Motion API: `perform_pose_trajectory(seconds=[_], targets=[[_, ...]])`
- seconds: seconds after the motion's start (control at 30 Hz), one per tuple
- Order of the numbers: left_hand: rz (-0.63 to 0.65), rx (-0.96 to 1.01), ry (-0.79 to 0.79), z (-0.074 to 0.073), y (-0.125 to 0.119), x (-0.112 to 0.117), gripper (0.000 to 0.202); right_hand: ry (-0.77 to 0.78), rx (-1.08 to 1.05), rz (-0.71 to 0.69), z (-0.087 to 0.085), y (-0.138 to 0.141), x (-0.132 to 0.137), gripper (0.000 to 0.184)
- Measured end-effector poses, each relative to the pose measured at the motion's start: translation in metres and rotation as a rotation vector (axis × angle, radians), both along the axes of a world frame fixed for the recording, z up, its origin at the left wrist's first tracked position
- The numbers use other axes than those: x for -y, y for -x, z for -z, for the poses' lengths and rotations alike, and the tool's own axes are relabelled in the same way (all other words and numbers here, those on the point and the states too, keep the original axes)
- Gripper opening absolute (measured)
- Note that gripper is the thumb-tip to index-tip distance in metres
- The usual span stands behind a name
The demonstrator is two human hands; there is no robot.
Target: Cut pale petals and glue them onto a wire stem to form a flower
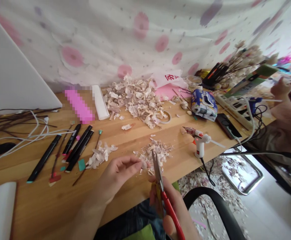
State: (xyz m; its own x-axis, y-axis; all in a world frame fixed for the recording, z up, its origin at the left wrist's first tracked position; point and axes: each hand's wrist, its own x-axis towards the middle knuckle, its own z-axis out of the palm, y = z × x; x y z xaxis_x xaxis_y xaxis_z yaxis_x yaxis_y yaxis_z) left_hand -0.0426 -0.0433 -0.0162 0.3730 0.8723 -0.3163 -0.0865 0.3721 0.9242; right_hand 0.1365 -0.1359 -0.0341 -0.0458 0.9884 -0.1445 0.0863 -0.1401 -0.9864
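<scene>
Lower centre of frame: left hand point(116, 176) with fingertips point(136, 161) pinched together on pale flake point(143, 164); right hand point(171, 213) wrapped around red-handled scissors point(166, 201), blades point(156, 168) just beside flake, flake heap point(155, 150) behind. Flake looks light, thin, brittle; best held gently by edge

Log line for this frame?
left hand: pinching pale flake | right hand: holding red-handled scissors | beside: pile of pale flakes on wooden table

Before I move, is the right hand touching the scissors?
Touching: the head view shows the right hand gripping the scissors by their red handle.
</scene>
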Motion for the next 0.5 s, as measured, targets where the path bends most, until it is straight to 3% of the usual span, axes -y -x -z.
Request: perform_pose_trajectory(seconds=[0.1,0.2,0.37,0.5], targets=[[-0.063,0.104,0.092,0.003,-0.005,0.006,0.013,-0.081,-0.044,0.204,0.006,0.008,0.0,0.049],[-0.062,0.193,0.132,0.005,-0.012,0.015,0.01,-0.184,-0.081,0.419,0.007,0.017,-0.007,0.038],[-0.084,0.249,0.129,0.009,-0.022,0.03,0.01,-0.235,-0.118,0.44,-0.002,0.025,-0.018,0.034],[-0.104,0.168,-0.051,0.011,-0.021,0.033,0.011,-0.18,-0.202,0.439,-0.007,0.024,-0.02,0.031]])
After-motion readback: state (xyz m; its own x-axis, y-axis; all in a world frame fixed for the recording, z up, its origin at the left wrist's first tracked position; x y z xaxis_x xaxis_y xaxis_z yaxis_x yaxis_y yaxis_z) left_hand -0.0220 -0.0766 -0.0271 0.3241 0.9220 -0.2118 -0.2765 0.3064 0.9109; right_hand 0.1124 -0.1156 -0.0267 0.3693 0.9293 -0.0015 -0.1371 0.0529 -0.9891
